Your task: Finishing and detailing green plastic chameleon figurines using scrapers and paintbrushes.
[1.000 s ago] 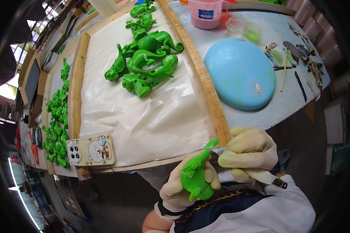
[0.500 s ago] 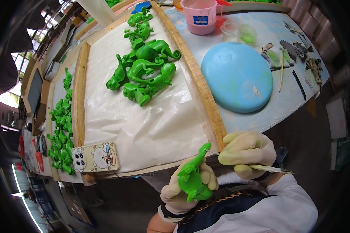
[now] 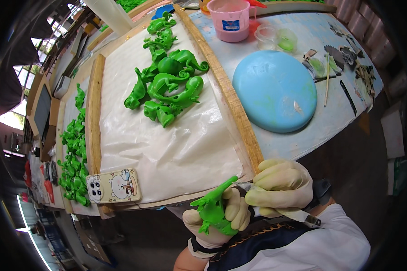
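My gloved left hand [image 3: 221, 226] wraps round a green plastic chameleon figure [image 3: 210, 210], held beyond the near edge of the table. A narrow part of the figure sticks up to the right toward my other hand. Closed round a slim knife-like tool [image 3: 298, 214] with a pale handle is my gloved right hand [image 3: 282, 185]. The tool's thin metal tip points left and lies at or close against the narrow part; contact cannot be made out for certain. Smears of green mark the right glove.
More green chameleon figures [image 3: 174, 86] lie on a white sheet between wooden strips [image 3: 221, 90]. A patterned phone [image 3: 114, 186] rests at the near left corner. Rightward are a blue dome [image 3: 276, 90], a pink jug [image 3: 230, 22], clear cups [image 3: 286, 39] and a thin stick [image 3: 327, 79].
My left hand has moved slightly left and tilted the chameleon figure, its narrow part leaning further right. My right hand has shifted a little left and down, turning the tool's handle end downward.
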Demonstrator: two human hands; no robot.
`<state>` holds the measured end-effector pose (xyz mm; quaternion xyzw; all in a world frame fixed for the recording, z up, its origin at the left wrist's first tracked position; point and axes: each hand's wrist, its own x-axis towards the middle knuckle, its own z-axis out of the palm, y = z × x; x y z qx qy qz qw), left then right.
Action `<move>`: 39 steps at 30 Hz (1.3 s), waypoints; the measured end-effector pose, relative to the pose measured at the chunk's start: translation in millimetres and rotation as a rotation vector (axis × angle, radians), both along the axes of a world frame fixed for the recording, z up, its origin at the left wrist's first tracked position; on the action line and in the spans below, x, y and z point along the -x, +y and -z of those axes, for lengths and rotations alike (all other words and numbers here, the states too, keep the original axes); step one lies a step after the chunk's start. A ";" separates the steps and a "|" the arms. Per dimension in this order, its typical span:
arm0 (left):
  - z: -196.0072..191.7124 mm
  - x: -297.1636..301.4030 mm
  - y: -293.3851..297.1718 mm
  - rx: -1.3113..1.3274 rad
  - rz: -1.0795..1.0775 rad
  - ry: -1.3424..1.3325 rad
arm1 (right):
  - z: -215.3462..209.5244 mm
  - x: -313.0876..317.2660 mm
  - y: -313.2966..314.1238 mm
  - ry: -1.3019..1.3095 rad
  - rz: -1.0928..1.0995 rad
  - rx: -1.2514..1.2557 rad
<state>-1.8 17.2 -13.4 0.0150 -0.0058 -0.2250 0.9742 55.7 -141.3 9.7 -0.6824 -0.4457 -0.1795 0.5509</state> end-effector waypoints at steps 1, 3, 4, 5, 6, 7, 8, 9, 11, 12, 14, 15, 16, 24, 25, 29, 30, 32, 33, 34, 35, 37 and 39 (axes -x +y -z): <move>1.2 -0.2 -0.5 0.000 0.003 0.000 | -0.1 1.4 -0.7 0.000 0.003 0.000; 4.9 -1.0 -1.2 0.003 0.008 -0.079 | -0.5 3.8 -2.5 0.032 -0.023 0.133; 5.0 0.0 -1.4 -0.001 0.006 -0.078 | 3.6 5.0 0.2 0.032 -0.025 0.130; 4.8 1.7 -1.5 0.010 -0.011 -0.055 | 10.3 6.6 4.5 -0.049 0.068 0.074; 4.4 2.6 -1.4 0.021 -0.026 -0.032 | 14.0 7.5 7.0 -0.130 0.160 0.019; 4.1 2.5 -0.8 0.021 -0.027 -0.033 | 13.6 8.5 5.5 -0.131 0.160 0.018; 3.6 2.2 0.1 0.015 -0.026 -0.025 | 12.4 10.0 1.8 -0.132 0.164 0.054; 3.0 1.9 0.5 0.008 -0.025 -0.017 | 10.8 11.0 -1.2 -0.133 0.167 0.089; 0.2 2.7 1.1 -0.022 -0.042 -0.015 | 7.2 11.1 -3.5 -0.056 0.118 0.055; -0.7 2.7 1.3 -0.051 -0.058 -0.014 | 5.6 10.0 -4.2 0.022 0.071 0.023; -0.5 0.4 -0.1 -0.043 -0.040 -0.035 | 0.8 3.7 -6.4 0.116 -0.057 0.004; 0.0 -0.3 -0.8 -0.039 -0.026 -0.056 | -0.8 1.8 -6.0 0.210 -0.189 -0.018; 1.0 0.4 -0.6 -0.040 -0.025 -0.056 | 5.5 3.5 0.9 0.146 -0.110 -0.173; -0.8 4.7 -0.6 -0.369 -0.201 -0.065 | 2.1 2.4 6.1 0.122 -0.196 -0.176; -1.6 4.8 -1.5 -0.369 -0.201 -0.065 | 2.1 3.5 7.2 0.123 -0.206 -0.183; -1.0 5.3 -1.0 -0.311 -0.202 -0.061 | -5.3 7.5 3.4 0.187 -0.016 -0.210; -0.3 5.7 -0.1 -0.295 -0.179 -0.072 | 0.8 8.7 0.5 0.175 0.052 -0.173; -0.2 5.6 0.1 -0.291 -0.174 -0.071 | 4.5 10.4 4.3 0.188 0.055 -0.197; -0.4 5.6 0.1 -0.288 -0.171 -0.070 | 4.8 10.8 5.4 0.202 0.057 -0.222; -0.7 5.4 0.1 -0.288 -0.171 -0.069 | 2.3 10.7 4.7 0.202 0.057 -0.222; -1.6 4.8 -0.1 -0.282 -0.174 -0.051 | -3.0 10.5 3.3 0.250 -0.018 -0.156; -1.0 3.4 -0.8 -0.275 -0.175 -0.035 | -4.5 11.3 3.6 0.296 -0.092 -0.090; 2.6 1.9 -2.2 -0.213 -0.186 -0.109 | -0.9 13.5 6.4 0.205 -0.065 -0.138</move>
